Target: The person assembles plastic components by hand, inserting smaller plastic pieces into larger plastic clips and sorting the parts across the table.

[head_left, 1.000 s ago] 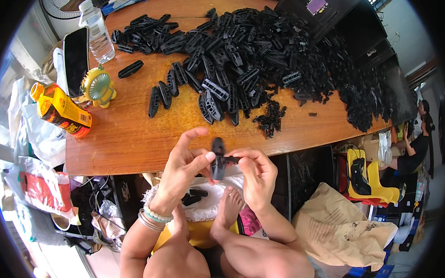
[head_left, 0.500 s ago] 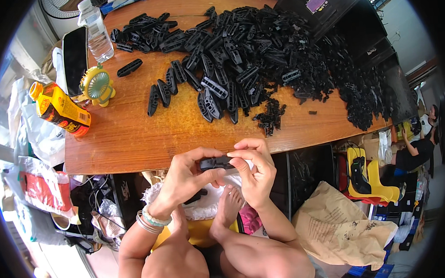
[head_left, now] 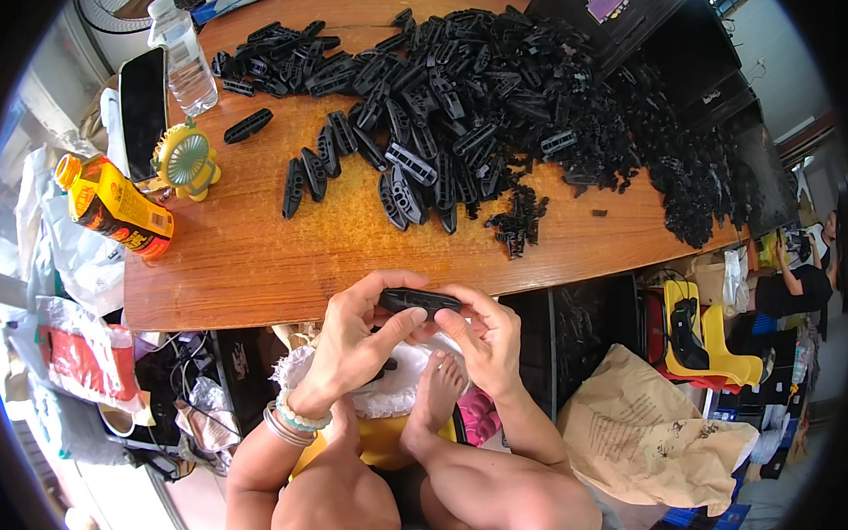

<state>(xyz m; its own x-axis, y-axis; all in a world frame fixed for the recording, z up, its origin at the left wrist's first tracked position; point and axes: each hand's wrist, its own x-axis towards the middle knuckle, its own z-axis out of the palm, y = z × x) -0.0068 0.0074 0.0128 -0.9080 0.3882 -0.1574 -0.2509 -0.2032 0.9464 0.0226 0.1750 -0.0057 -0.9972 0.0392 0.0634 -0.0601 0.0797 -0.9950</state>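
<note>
Just off the table's front edge, a long black plastic part (head_left: 420, 301) with tapered ends is held between both hands. My left hand (head_left: 363, 325) grips its left end between thumb and fingers. At the other end, my right hand (head_left: 483, 330) pinches it, thumb on the near face and fingers behind. A large pile of similar black plastic parts (head_left: 409, 97) covers the back and middle of the wooden table (head_left: 247, 280). Smaller black pieces (head_left: 615, 118) are heaped at the right, with a little cluster of them (head_left: 518, 222) nearer the front edge.
At the table's left stand a clear water bottle (head_left: 185, 63), a phone (head_left: 145, 116), a small yellow-green fan (head_left: 187, 161) and an orange-capped drink bottle (head_left: 123, 210). Black crates (head_left: 659, 37) border the back right. Brown paper (head_left: 645, 435) lies below right; another person (head_left: 798, 285) sits beyond.
My right fingers have come down from above the part to grip its right end. The part has turned, so more of its long face shows.
</note>
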